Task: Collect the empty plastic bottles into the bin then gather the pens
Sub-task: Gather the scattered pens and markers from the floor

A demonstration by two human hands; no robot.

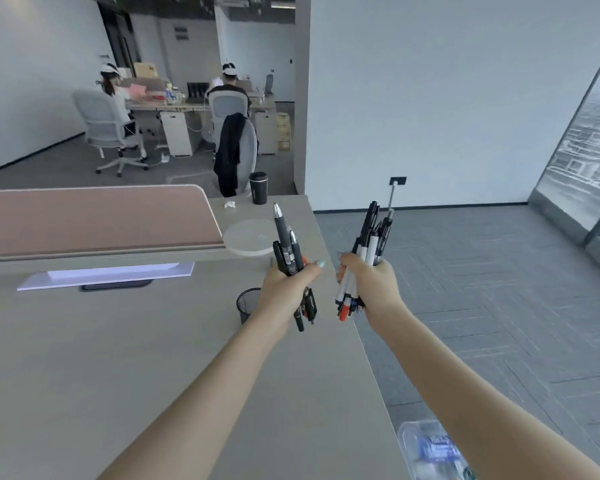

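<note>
- The desk [125, 358] shows no loose pens and no bottles on the part in view, so by the look of it both the clearing and the picking-up are largely done.
- A plastic bottle [430, 448] with a blue label shows at the bottom edge, beside the desk's corner and partly behind the right forearm. Whether it sits in a bin cannot be told, and no bin is plainly visible.
- The right hand [369, 277] is clenched round a thick bundle of black and white pens [369, 244], held upright over the desk's edge.
- The left hand [286, 284] grips a smaller bunch of dark pens [286, 244], also upright, just beside the right hand but not touching it.
- A black mesh pen cup [247, 304] stands on the desk just left of the left wrist; it looks like the likely place for both bundles, so what is left, I judge, is joining them or dropping them in.
</note>
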